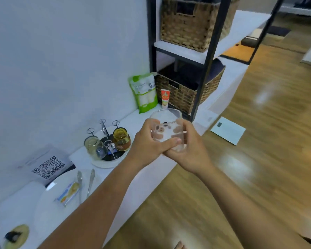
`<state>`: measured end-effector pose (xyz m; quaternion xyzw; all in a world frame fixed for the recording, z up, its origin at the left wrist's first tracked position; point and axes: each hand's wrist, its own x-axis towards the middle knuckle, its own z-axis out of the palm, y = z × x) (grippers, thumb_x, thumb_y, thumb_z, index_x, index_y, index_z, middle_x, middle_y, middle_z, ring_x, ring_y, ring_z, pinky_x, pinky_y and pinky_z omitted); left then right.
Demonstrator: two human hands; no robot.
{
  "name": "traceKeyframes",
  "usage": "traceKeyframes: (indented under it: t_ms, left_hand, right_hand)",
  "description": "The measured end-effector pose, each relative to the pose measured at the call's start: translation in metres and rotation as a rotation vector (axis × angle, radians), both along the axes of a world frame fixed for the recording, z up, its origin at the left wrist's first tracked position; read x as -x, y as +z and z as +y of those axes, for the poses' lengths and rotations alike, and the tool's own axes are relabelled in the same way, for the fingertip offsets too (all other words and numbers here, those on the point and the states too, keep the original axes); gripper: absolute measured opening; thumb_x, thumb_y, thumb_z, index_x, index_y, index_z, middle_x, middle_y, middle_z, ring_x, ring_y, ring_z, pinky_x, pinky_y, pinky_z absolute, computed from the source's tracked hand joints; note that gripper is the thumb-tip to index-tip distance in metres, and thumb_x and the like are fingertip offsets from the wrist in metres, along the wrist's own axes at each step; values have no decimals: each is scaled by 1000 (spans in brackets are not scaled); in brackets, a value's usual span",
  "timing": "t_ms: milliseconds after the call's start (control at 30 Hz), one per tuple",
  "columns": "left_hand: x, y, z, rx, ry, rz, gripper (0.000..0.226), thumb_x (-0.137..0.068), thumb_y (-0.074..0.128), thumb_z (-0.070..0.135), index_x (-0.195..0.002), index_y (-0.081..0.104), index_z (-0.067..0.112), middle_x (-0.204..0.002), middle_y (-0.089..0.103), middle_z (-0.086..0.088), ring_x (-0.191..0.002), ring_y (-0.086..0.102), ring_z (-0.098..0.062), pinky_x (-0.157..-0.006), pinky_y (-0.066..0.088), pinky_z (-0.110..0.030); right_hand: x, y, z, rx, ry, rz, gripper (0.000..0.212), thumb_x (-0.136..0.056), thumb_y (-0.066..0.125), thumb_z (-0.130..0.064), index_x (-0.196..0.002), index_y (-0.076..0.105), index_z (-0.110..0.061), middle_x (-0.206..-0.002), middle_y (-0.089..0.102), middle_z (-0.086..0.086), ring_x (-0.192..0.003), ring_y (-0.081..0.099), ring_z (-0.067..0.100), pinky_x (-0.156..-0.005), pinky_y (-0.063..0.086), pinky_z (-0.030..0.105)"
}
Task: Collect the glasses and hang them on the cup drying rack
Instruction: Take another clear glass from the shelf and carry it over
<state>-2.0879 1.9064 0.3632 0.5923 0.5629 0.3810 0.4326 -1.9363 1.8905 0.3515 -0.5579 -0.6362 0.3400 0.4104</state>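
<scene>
Clear glass (166, 129), mouth up, sits clasped between both hands, left (147, 142) and right (188, 150), over the floor beyond the rack (108, 141). Smooth walls could slip while turning it over a peg.

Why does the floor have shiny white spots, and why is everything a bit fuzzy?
Head view: the white patches on the floor are glare from lights reflecting off polished wood; the whole picture is softly blurred, worst at the edges, so the paper and plate look smeared; the wide lens bends the shelf posts; the glass stays fairly sharp.
</scene>
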Motion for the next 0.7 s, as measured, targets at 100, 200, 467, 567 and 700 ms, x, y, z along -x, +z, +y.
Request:
traceKeyframes:
  t_ms: [100,200,467,567,700]
  left_hand:
    - [2,-9,19,52,129,-65,76,-51,85,55,-114,54,26,-106,71,7,-97,69,-11,-86,58,-39]
    - [12,-21,33,97,206,-148,70,-56,87,50,-111,61,15,-103,72,0,-95,71,-18,-85,58,-46]
    - [36,-41,86,144,433,-362,77,-60,79,60,-103,61,-1,-90,67,-23,-80,71,-28,-68,58,-34]
    - [44,-46,123,222,405,-598,63,-63,79,62,-94,71,7,-86,71,-14,-84,71,-28,-64,56,-29]
    - [55,-52,166,301,335,-821,87,-70,69,72,-121,65,1,-131,56,-32,-120,60,-38,-105,45,-51]
  right_hand:
    - [2,-9,36,2,109,-1,82,-65,88,-38,-132,41,-33,-114,56,-13,-96,59,-3,-81,50,18]
    - [13,-21,59,47,200,13,89,-66,86,-45,-139,37,-32,-117,55,-12,-96,58,-2,-81,49,16]
    - [46,-32,123,100,336,-14,93,-67,83,-53,-137,25,-35,-131,48,-10,-115,57,7,-92,49,23]
    - [56,-25,157,48,348,-82,88,-68,83,-46,-133,25,-35,-133,46,-5,-118,56,11,-96,51,35]
    - [72,-5,204,-3,305,-148,81,-68,82,-47,-128,30,-30,-123,53,-6,-110,57,6,-89,54,36]
